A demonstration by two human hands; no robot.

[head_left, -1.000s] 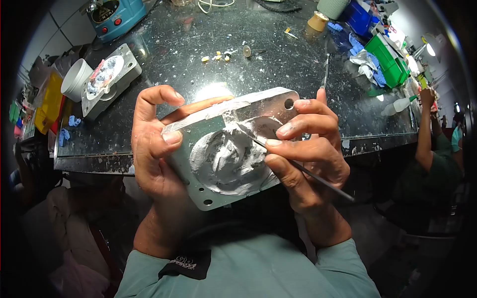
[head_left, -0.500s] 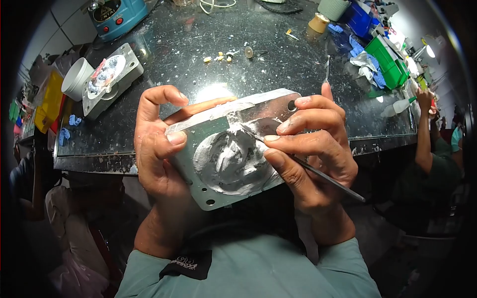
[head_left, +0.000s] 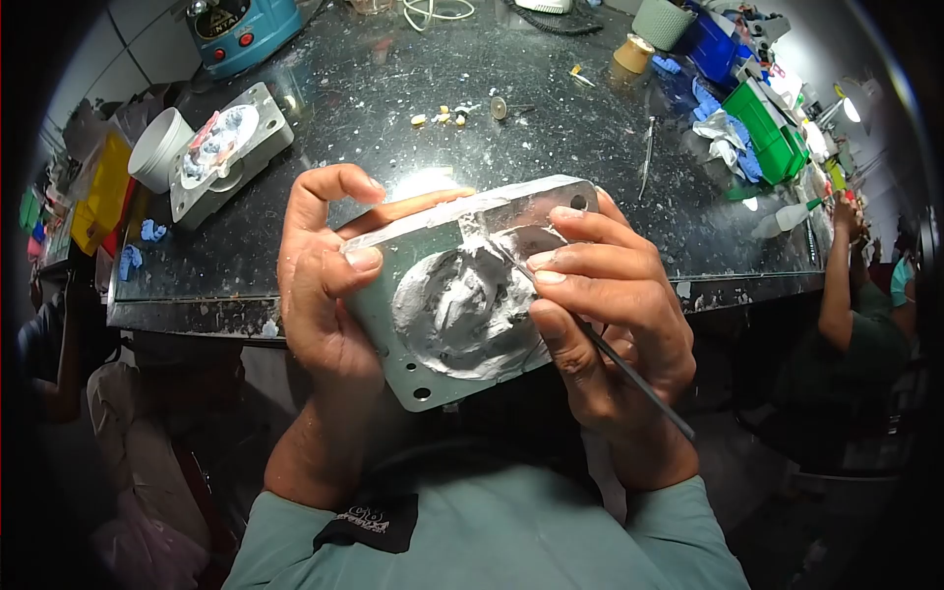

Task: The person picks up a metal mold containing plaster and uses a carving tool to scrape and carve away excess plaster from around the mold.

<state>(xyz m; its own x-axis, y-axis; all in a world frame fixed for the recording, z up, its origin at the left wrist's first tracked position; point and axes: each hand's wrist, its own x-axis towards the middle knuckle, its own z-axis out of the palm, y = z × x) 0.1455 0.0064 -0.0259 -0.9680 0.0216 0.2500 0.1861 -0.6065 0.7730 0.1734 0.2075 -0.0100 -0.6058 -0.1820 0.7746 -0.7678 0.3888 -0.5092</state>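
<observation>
A metal denture flask half (head_left: 401,374) is held up tilted in front of the table's edge, with rough white plaster (head_left: 418,329) filling its round cavity. My left hand (head_left: 329,290) grips its left side, thumb on the face and fingers behind the upper edge. In my right hand (head_left: 619,320) is a thin metal carving tool (head_left: 644,386), pinched between thumb and fingers. Its tip lies by the plaster near the notch at the flask's upper edge; the exact contact is hidden. Some right fingers rest against the flask's right side.
Another flask half (head_left: 273,126) with plaster and pink material leans by a white tub (head_left: 160,152). Small yellowish pieces (head_left: 444,118), a disc tool (head_left: 499,108) and a slim metal instrument (head_left: 647,157) lie on the dark table (head_left: 344,128). Green bins (head_left: 772,133) stand right; a co-worker's arm (head_left: 836,275) shows beyond.
The flask has shifted slightly right in view. My right hand has moved a little left and the tool points more steeply, its tip nearer the notch. The slim instrument is now more exposed.
</observation>
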